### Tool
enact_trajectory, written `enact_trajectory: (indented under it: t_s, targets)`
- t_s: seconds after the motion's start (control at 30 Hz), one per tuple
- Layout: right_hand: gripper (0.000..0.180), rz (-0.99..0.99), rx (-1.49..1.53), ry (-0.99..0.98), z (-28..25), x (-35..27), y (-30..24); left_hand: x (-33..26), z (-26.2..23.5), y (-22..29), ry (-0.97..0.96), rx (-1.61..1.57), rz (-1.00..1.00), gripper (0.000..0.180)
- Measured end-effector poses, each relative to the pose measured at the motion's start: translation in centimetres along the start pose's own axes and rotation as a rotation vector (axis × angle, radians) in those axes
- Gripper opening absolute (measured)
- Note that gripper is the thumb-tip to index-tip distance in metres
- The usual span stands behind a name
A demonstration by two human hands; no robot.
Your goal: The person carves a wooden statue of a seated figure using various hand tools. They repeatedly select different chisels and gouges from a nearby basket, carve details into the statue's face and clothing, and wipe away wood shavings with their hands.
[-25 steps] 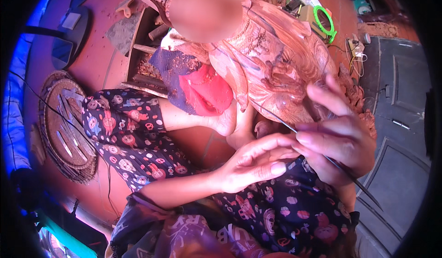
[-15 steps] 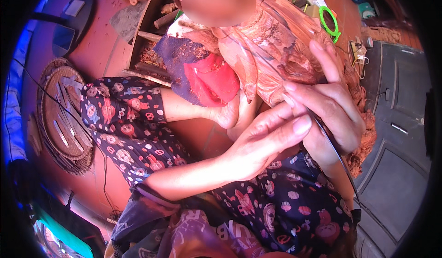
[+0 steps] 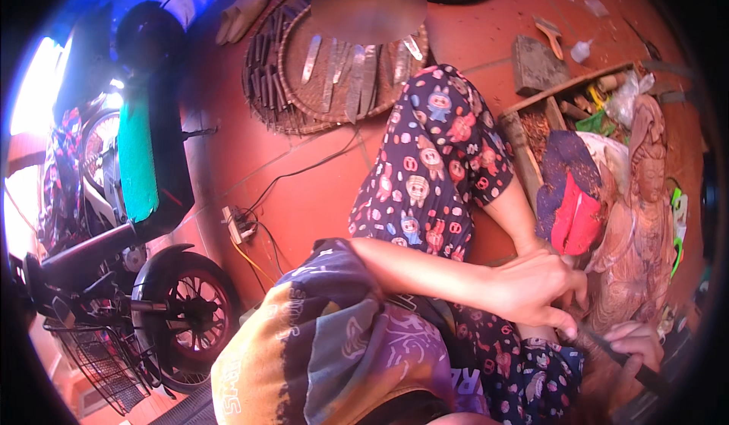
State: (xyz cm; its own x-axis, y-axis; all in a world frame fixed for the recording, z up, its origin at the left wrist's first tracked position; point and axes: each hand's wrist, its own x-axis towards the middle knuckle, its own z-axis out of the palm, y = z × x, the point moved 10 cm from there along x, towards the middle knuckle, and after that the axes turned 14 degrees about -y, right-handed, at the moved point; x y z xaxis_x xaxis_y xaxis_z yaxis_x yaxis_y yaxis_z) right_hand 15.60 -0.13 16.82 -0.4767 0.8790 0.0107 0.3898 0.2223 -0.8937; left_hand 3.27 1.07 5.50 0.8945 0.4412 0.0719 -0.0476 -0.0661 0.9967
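Carving: wooden figure statue point(image 3: 642, 220), reddish-brown, lying tilted at the right side of the floor, its base toward the person's lap, its head toward the wooden tray.
Chisel: dark slim carving tool point(image 3: 626, 360), running from the left hand down to the right hand, its tip hidden under the left fingers at the statue's lower part.
Left hand point(image 3: 535, 284): fingers curled down over the tool's front end, pressed against the statue's base.
Right hand point(image 3: 630, 353): closed around the tool's handle, just below and right of the left hand, near the lower right edge of the view.
Cloth: red and dark blue padded cloth point(image 3: 573, 197), touching the statue's left side, between it and the person's knee.
Legs: patterned dark trousers point(image 3: 437, 167) with small cartoon prints, one knee raised in the middle of the floor.
Tray: shallow wooden tray point(image 3: 543, 118) with shavings and odd bits, just beyond the statue's head.
Block: grey stone block point(image 3: 535, 64) on the floor beside the tray's far edge.
Basket: round woven tray point(image 3: 292, 91) holding rows of metal chisels, at the far middle of the floor.
Floor: red tiled floor point(image 3: 311, 197), with a power strip point(image 3: 239, 224) and cables left of the knee.
Motorbike point(image 3: 129, 273): parked along the floor's left edge, green seat, rear wheel nearest.
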Motion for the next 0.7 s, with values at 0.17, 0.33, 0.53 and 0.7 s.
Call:
enact_trajectory:
  t_s: [0.17, 0.33, 0.53, 0.7]
  targets:
    - [0.030, 0.013, -0.191, -0.489, 4.8, 2.6, -0.7, -3.1, 1.0, 5.1, 0.164, 0.183, 0.391, 0.039]
    - [0.045, 0.079, -0.148, -0.293, 6.2, 5.1, -0.9, -8.3, -5.9, 4.4, 0.467, 0.264, 0.289, 0.015]
    - [0.035, 0.278, -0.222, -0.505, 8.6, 3.2, 2.1, -31.5, -27.3, -5.7, 1.224, 0.676, -0.593, 0.021]
    - [0.031, 0.320, -0.191, -0.555, 8.6, 2.7, 2.9, -44.7, -33.1, -13.6, 1.250, 0.853, -1.197, 0.032]
